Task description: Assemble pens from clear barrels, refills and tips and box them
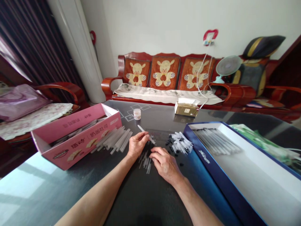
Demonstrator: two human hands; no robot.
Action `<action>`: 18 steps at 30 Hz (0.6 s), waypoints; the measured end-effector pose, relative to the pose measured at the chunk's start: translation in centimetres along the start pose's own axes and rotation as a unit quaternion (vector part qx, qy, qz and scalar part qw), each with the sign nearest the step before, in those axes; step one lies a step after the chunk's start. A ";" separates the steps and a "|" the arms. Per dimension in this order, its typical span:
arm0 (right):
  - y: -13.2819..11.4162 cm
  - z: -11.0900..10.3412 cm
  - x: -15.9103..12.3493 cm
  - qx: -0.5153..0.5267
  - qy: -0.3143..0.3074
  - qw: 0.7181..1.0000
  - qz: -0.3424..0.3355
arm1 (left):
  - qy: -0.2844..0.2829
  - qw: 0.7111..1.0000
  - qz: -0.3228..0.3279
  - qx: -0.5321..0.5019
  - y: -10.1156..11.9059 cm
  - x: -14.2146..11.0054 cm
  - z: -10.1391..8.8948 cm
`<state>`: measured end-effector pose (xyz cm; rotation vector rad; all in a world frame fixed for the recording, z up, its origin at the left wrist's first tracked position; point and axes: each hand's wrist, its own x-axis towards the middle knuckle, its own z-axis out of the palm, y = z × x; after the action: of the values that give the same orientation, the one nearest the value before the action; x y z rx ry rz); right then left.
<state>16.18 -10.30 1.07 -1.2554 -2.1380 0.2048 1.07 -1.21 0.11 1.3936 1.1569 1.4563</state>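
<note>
My left hand (138, 145) is closed, with thumb and forefinger pinching a slim whitish plastic tube (141, 128) that slants across the fingertips. Close beside it, my right hand (166, 164) has its fingers bent down at the edge of a small pile of thin clear tubes (145, 163); whatever its fingertips pinch is too small to make out. Tiny clear parts (152, 138) lie on the dark table just beyond both hands. To the left is a heap of longer frosted tubes (117, 139). Right of the hands sits a pile of short white pieces (180, 142) with small black parts around it.
A pink cardboard box (80, 141) with tubes inside stands left. At right, a blue box (211, 163) holds a row of grey tubes (215, 141), beside a green plastic bag (265, 141). Farther back are a small white tub (137, 114) and a tissue box (186, 109).
</note>
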 end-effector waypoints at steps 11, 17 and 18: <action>0.6 0.3 0.0 0.031 0.019 0.999 -0.009 | -0.041 0.991 -0.099 -0.086 1.0 0.4 -0.1; 0.8 0.5 0.2 0.088 0.142 0.986 -0.005 | -0.067 0.998 -0.015 -0.010 0.2 0.3 0.0; 1.0 0.5 0.2 0.093 0.172 0.981 0.002 | -0.061 0.997 0.016 0.034 0.2 0.3 -0.1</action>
<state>16.48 -9.55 0.30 -1.0982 -1.7767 0.1712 0.96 -0.98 0.34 1.5323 1.1206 1.3449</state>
